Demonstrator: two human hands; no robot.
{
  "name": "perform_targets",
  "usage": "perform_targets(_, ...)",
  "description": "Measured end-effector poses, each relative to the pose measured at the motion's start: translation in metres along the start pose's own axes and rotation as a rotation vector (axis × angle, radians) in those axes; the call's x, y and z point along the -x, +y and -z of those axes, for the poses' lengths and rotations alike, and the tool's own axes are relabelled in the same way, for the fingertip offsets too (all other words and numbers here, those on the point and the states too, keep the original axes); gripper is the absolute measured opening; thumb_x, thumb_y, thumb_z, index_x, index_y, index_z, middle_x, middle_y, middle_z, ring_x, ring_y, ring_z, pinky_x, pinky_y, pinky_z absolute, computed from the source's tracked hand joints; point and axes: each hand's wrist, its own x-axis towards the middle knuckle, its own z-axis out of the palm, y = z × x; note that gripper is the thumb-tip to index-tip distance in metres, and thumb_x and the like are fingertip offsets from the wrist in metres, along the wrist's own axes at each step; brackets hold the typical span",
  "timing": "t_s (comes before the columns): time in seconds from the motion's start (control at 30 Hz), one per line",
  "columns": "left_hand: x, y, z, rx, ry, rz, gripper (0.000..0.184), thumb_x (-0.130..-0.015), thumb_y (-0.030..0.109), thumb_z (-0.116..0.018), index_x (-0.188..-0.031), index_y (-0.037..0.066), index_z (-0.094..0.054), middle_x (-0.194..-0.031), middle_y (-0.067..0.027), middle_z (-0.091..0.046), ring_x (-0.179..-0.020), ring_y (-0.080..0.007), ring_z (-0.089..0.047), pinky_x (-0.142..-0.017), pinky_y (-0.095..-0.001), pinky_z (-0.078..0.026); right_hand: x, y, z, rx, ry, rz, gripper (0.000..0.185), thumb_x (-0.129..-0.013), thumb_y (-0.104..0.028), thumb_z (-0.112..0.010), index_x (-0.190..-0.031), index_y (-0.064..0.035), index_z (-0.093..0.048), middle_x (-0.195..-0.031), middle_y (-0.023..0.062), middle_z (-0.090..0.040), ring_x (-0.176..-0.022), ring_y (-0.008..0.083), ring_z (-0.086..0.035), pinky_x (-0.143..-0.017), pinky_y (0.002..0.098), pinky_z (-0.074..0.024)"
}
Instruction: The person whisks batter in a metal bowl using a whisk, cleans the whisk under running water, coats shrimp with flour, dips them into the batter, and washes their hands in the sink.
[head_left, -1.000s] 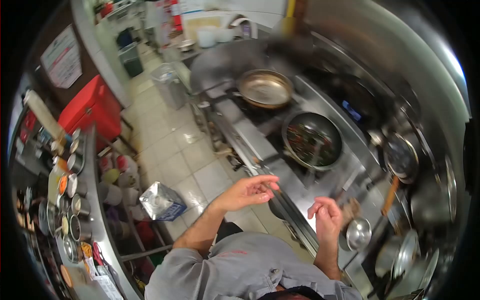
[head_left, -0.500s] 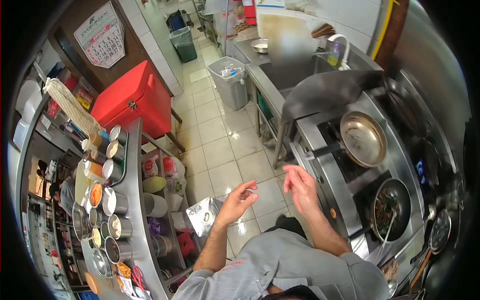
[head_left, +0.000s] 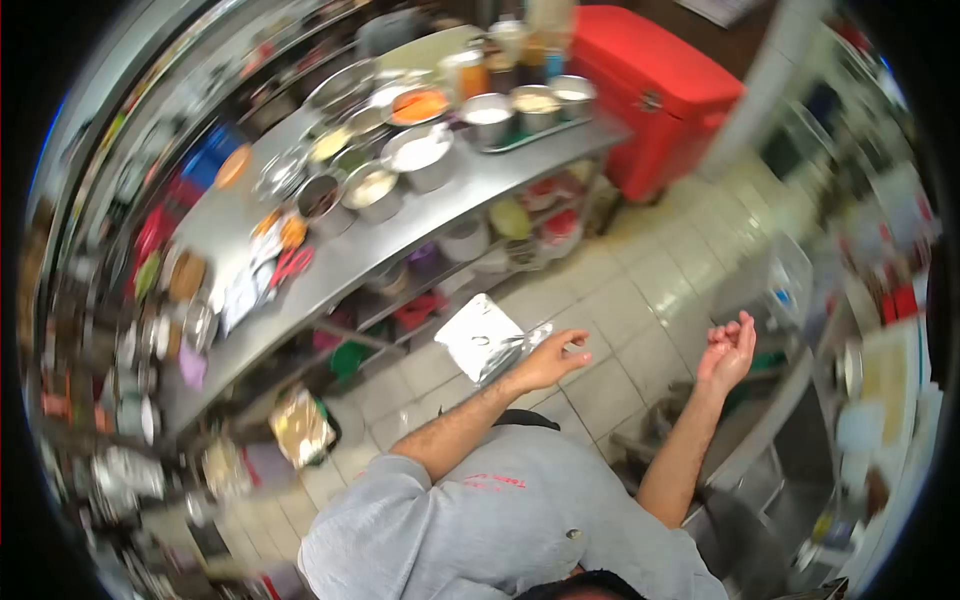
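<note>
My left hand is held over the floor, its fingers loosely bent and apart with nothing in them. Just beside it, lower down, stands a shiny silver square tin. My right hand is raised farther right with the palm up and the fingers slightly curled, and it holds nothing. Below and beyond that hand is a grey bin, blurred. Neither hand touches anything. On the steel table ahead are several metal pots, among them a pot of white contents and a bowl of orange shreds.
A red cooler box stands past the table's far end. Red-handled scissors lie near the table's front edge. A steel sink counter runs along my right side. Tiled floor lies between, and a foil-topped container stands at left.
My view has swung left, from the stove and sink towards the steel table; the stove is out of view. Both hands stay empty, and the right fingers are more curled.
</note>
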Motion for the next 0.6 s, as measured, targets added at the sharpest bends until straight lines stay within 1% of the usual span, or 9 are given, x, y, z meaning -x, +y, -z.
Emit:
perform_targets(0.03, 0.009, -0.008, 0.018, 0.016, 0.077, 0.019, 0.048, -0.088, 0.026, -0.059, -0.128, 0.005, -0.045, -0.113, -0.0091, -0.052, -0.090, -0.0165, -0.057, -0.079, -0.0299, -0.047, -0.005, 0.017, -0.008, 0.021, -0.037, -0.068, 0.025, -0.093, -0.025, -0.052, -0.105, -0.0032, -0.053, -0.069, 0.0000, -0.047, -0.056, 0.0119, -0.043, -0.054, 0.0257, -0.0369)
perform_targets(0.1, 0.033, -0.035, 0.059, 0.413, 0.323, 0.217, 0.045, -0.087, 0.025, -0.061, -0.125, 0.006, -0.046, -0.109, -0.0061, -0.053, -0.084, -0.0167, -0.059, -0.074, -0.0303, -0.050, -0.001, 0.053, -0.019, 0.093, -0.134, -0.172, 0.025, -0.093, -0.024, -0.052, -0.104, -0.0025, -0.053, -0.069, -0.0003, -0.046, -0.056, 0.0111, -0.042, -0.053, 0.0251, -0.0366)
perform_targets(0.17, 0.064, -0.066, 0.104, 0.569, 0.693, 0.215, 0.040, -0.086, 0.024, -0.062, -0.120, 0.007, -0.048, -0.104, -0.0039, -0.054, -0.080, -0.0175, -0.060, -0.068, -0.0310, -0.052, 0.008, 0.092, -0.014, 0.153, -0.213, -0.294, 0.024, -0.093, -0.024, -0.052, -0.104, -0.0022, -0.053, -0.070, -0.0002, -0.046, -0.056, 0.0105, -0.042, -0.052, 0.0243, -0.0364)
perform_targets(0.23, 0.104, -0.082, 0.162, 0.727, 0.990, 0.149, 0.034, -0.087, 0.025, -0.061, -0.114, 0.008, -0.048, -0.096, -0.0049, -0.054, -0.079, -0.0192, -0.060, -0.064, -0.0325, -0.053, 0.024, 0.128, 0.000, 0.268, -0.251, -0.437, 0.023, -0.092, -0.023, -0.053, -0.102, -0.0024, -0.053, -0.069, -0.0005, -0.045, -0.057, 0.0093, -0.042, -0.051, 0.0230, -0.0359)
perform_targets(0.3, 0.151, -0.091, 0.224, 0.855, 1.248, 0.012, 0.022, -0.088, 0.025, -0.058, -0.101, 0.009, -0.048, -0.089, -0.0055, -0.053, -0.076, -0.0193, -0.060, -0.059, -0.0333, -0.054, 0.041, 0.158, 0.016, 0.352, -0.253, -0.537, 0.020, -0.091, -0.022, -0.054, -0.099, -0.0039, -0.054, -0.067, -0.0011, -0.046, -0.055, 0.0084, -0.043, -0.048, 0.0222, -0.0370)
perform_targets(0.37, 0.200, -0.121, 0.296, 0.933, 1.498, -0.128, 0.022, -0.089, 0.026, -0.056, -0.097, 0.008, -0.046, -0.084, -0.0068, -0.050, -0.075, -0.0230, -0.059, -0.057, -0.0350, -0.054, 0.061, 0.180, 0.026, 0.381, -0.271, -0.590, 0.018, -0.091, -0.022, -0.054, -0.097, -0.0050, -0.054, -0.066, -0.0012, -0.046, -0.053, 0.0082, -0.044, -0.046, 0.0219, -0.0383)
perform_targets(0.43, 0.248, -0.134, 0.360, 0.806, 1.741, -0.251, 0.027, -0.090, 0.028, -0.055, -0.098, 0.006, -0.041, -0.085, -0.0083, -0.048, -0.073, -0.0269, -0.059, -0.058, -0.0379, -0.054, 0.079, 0.195, 0.029, 0.568, -0.198, -0.647, 0.014, -0.090, -0.024, -0.055, -0.093, -0.0098, -0.054, -0.062, -0.0021, -0.047, -0.048, 0.0104, -0.046, -0.042, 0.0246, -0.0377)
perform_targets(0.5, 0.292, -0.152, 0.427, 0.808, 1.949, -0.309, 0.031, -0.091, 0.029, -0.054, -0.100, 0.005, -0.037, -0.090, -0.0105, -0.046, -0.073, -0.0300, -0.058, -0.058, -0.0398, -0.054, 0.094, 0.203, 0.020, 0.631, -0.184, -0.681, 0.014, -0.089, -0.024, -0.055, -0.091, -0.0106, -0.053, -0.061, -0.0021, -0.048, -0.048, 0.0104, -0.047, -0.041, 0.0246, -0.0385)
perform_targets(0.6, 0.354, -0.191, 0.519, 0.883, 2.022, -0.367, 0.039, -0.091, 0.030, -0.053, -0.112, 0.003, -0.036, -0.099, -0.0138, -0.046, -0.077, -0.0320, -0.057, -0.060, -0.0423, -0.055, 0.104, 0.218, 0.012, 0.702, -0.169, -0.717, 0.014, -0.089, -0.023, -0.056, -0.092, -0.0108, -0.052, -0.061, -0.0012, -0.049, -0.046, 0.0100, -0.048, -0.038, 0.0236, -0.0401)
